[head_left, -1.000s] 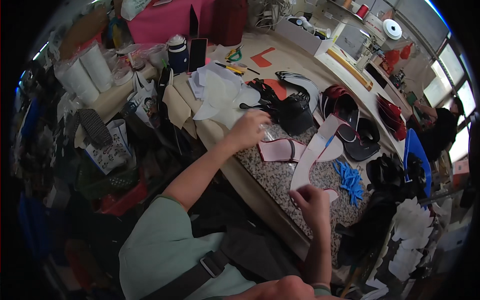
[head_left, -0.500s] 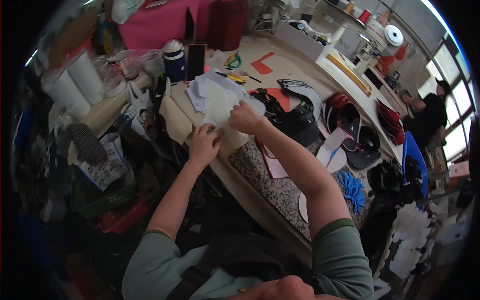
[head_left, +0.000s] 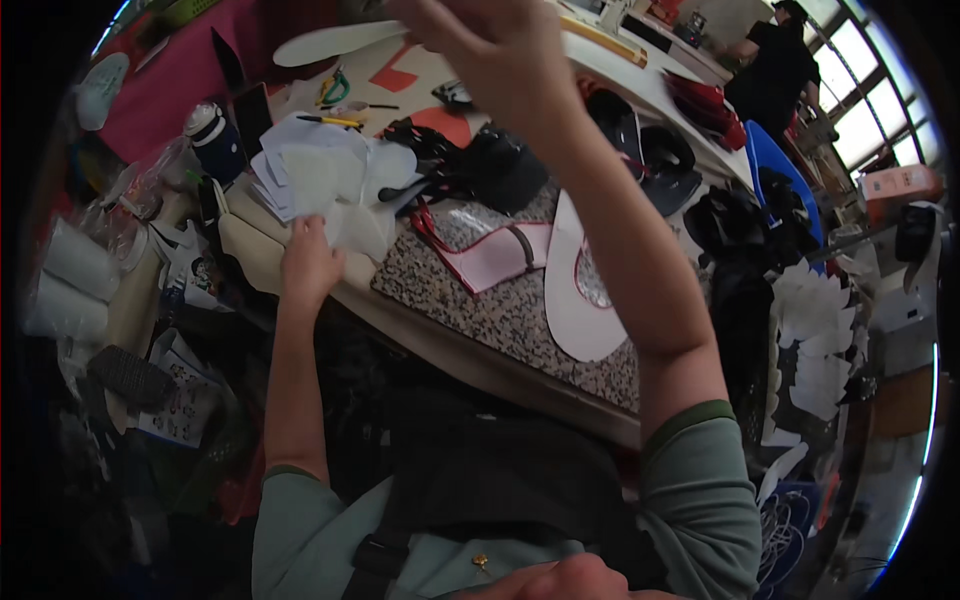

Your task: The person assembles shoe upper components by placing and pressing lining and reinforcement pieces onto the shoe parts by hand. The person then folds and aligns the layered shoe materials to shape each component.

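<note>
My right hand (head_left: 490, 50) is raised high over the table, smeared by motion and partly cut off by the top edge. A long, curved white flat piece (head_left: 335, 43) reaches out from its fingers, and the hand seems to grip its end. My left hand (head_left: 312, 262) lies at the near edge of a loose pile of white paper-like pieces (head_left: 345, 170), fingers extended and thumb apart. A yellow-and-black pen (head_left: 330, 121) rests on the back of the pile. Right of it, a pink-and-white piece with red edging (head_left: 490, 258) and a white oval piece (head_left: 583, 310) lie on a speckled stone slab (head_left: 480, 315).
Dark cap-like items (head_left: 505, 165) are heaped behind the slab. Green-handled scissors (head_left: 333, 88) and a red-orange cutout (head_left: 393, 77) lie farther back. A blue bottle (head_left: 213, 140) and a phone (head_left: 252, 115) stand at the left. Another person (head_left: 770, 75) works at the far right.
My right hand has lifted off the pile, up and away, with the white curved piece now out beside it. My left hand stays by the pile. The view has turned toward the right.
</note>
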The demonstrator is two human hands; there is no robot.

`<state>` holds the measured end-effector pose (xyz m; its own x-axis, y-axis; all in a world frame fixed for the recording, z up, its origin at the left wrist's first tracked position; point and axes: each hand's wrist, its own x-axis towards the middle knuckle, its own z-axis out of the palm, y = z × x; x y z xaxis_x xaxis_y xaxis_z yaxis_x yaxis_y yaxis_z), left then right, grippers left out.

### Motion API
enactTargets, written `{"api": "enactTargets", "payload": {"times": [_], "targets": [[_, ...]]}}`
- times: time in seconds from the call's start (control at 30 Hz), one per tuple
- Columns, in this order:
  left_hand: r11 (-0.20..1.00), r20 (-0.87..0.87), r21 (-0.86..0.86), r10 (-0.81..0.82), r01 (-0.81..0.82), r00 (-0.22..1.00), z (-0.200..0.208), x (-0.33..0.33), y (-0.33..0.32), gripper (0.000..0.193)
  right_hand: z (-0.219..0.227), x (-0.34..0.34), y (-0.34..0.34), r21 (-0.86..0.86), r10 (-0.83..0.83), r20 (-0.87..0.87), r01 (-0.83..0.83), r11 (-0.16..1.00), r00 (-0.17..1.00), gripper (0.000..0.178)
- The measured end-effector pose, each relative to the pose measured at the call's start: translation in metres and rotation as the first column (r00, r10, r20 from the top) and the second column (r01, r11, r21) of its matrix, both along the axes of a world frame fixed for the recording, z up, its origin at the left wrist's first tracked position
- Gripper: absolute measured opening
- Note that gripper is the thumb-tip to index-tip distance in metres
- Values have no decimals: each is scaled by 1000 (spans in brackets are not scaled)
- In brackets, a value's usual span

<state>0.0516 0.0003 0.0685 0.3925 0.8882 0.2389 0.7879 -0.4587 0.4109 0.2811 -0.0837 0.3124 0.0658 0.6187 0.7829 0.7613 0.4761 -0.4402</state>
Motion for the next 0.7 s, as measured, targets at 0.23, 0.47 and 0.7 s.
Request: {"api": "enactTargets", "payload": {"times": [0.23, 0.47, 0.7], "targets": [[304, 918, -320, -135, 897, 373, 60, 94, -147, 47, -101, 90, -198, -380, -124, -496, -87, 921, 859, 25], [492, 794, -497, -76, 715, 604, 24, 177, -183, 15, -204, 93, -292, -444, -438, -735, 120, 888, 519, 50], [719, 620, -312, -341, 621, 707, -5, 215, -165, 22, -254, 91, -293, -511, -539, -710, 195, 837, 453, 52]]}}
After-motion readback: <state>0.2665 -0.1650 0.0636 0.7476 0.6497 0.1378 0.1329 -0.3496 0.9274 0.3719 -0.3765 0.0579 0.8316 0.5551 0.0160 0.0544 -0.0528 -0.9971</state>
